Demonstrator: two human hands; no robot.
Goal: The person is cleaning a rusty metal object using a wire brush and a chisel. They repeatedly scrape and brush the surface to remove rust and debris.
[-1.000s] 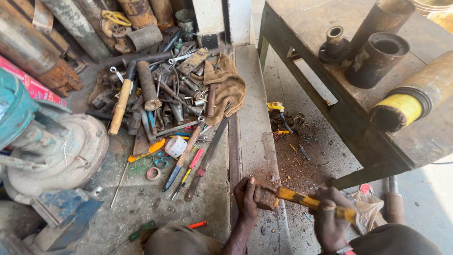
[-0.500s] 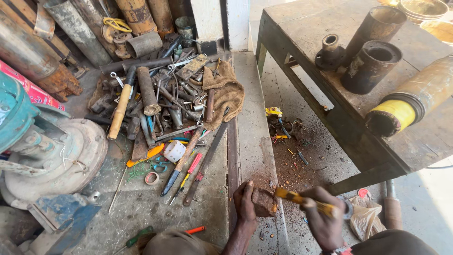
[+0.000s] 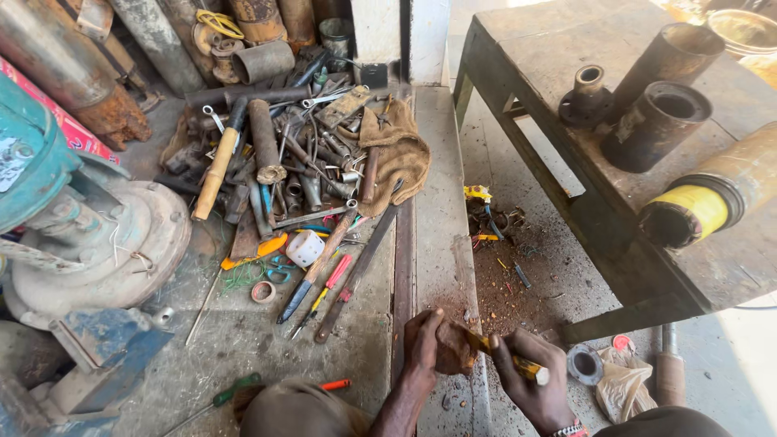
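My left hand (image 3: 427,344) grips a small rusty brown part (image 3: 456,350) low in the head view, above a concrete step. My right hand (image 3: 528,380) is closed on a yellow-handled tool (image 3: 530,370) whose shaft points left into that rusty part. Both hands are close together, almost touching. Rust-coloured dust (image 3: 502,291) lies on the ground just beyond them.
A heap of hand tools, pipes and wrenches (image 3: 299,154) lies at left with a brown rag (image 3: 401,154). A teal machine (image 3: 73,226) stands far left. A dark metal table (image 3: 583,202) at right carries cylinders (image 3: 655,121). Screwdrivers (image 3: 324,287) lie near.
The rusty part and tool have shifted; my right hand moved closer to the left hand, and the tool's visible yellow shaft is shorter. The view moved nearer and slightly left.
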